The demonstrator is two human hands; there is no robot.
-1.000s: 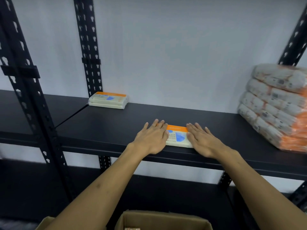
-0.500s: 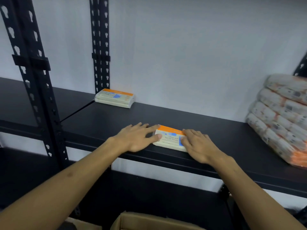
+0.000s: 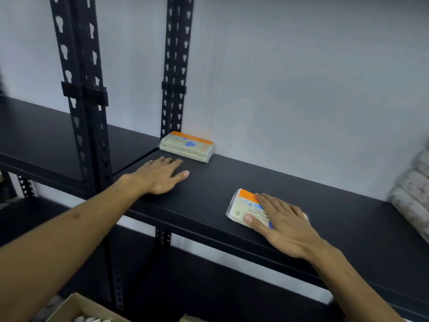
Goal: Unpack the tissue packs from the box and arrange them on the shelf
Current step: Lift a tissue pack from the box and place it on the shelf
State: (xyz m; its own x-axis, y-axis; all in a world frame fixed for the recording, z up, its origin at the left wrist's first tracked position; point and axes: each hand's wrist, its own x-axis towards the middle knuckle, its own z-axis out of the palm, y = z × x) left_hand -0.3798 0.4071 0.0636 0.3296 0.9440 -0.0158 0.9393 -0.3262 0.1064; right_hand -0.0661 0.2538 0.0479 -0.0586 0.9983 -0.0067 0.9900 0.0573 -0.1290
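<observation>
Two hands on the black shelf (image 3: 209,194), one on a tissue pack, one on bare board.

Right hand (image 3: 282,223) lies flat on a tissue pack (image 3: 243,205) near the shelf's front edge; fingers straight, thumb along the pack's near side, so the grip is open, pressing, not curled round it. The pack lies flat, orange band toward the wall, printed face up. Left hand (image 3: 162,176) rests palm-down on the shelf with fingers spread, grip open and holding nothing, well apart from that pack. A second tissue pack (image 3: 186,146) lies at the back against the wall, just beside the rear upright (image 3: 176,66), near the left fingertips but not touching. Blurred wrapped bundle (image 3: 413,194) stands at the shelf's right end. Cardboard box (image 3: 76,310) at bottom left, open, pale items inside; cannot tell what.
</observation>
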